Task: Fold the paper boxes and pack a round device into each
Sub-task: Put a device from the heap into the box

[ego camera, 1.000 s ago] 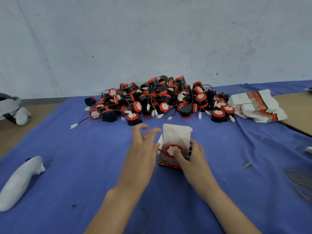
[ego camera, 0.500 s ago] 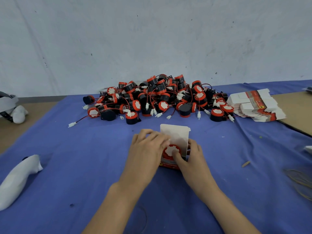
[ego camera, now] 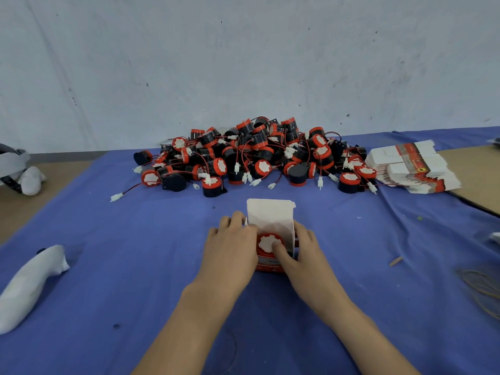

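Small white paper box with red printed base stands on the blue cloth near the front centre, top open, lid flap upright at the far side. One round device, red rim and white face, sits in the box mouth, face up. Left hand: fingers curled around the box's left wall, gripping it. Right hand: fingers wrapped around the right wall, thumb pressing down on the device's white face. Behind the box, well apart from it, lies a heap of black-and-red round devices with red wires and white plugs. A stack of flat unfolded white-and-red boxes lies just right of the heap. White wrapped bundle at the cloth's left edge.
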Demonstrator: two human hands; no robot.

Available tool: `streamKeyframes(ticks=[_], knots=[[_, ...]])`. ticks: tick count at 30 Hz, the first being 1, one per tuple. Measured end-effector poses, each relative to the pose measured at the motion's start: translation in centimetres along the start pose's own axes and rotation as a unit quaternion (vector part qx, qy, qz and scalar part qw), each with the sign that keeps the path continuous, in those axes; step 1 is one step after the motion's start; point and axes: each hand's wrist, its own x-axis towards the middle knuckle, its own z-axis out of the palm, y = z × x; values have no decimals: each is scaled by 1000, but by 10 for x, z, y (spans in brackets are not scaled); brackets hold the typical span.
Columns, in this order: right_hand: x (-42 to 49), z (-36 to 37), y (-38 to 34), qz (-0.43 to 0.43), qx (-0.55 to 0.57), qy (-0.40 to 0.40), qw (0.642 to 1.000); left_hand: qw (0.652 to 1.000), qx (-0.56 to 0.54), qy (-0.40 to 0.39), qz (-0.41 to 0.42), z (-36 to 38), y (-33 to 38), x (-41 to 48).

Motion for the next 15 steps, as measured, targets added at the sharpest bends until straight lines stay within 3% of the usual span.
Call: streamKeyframes(ticks=[5,10,15], knots=[[0,0,-1,-10,5,-7,1000,999,4,22,-45,-3,3,-4],[0,0,-1,-11,-11,-15,1000,998,46,-26,-32,-10,5,0],[-1,-1,-2,-13,-7,-10,1000,998,45,-16,-34,-9,8,2]])
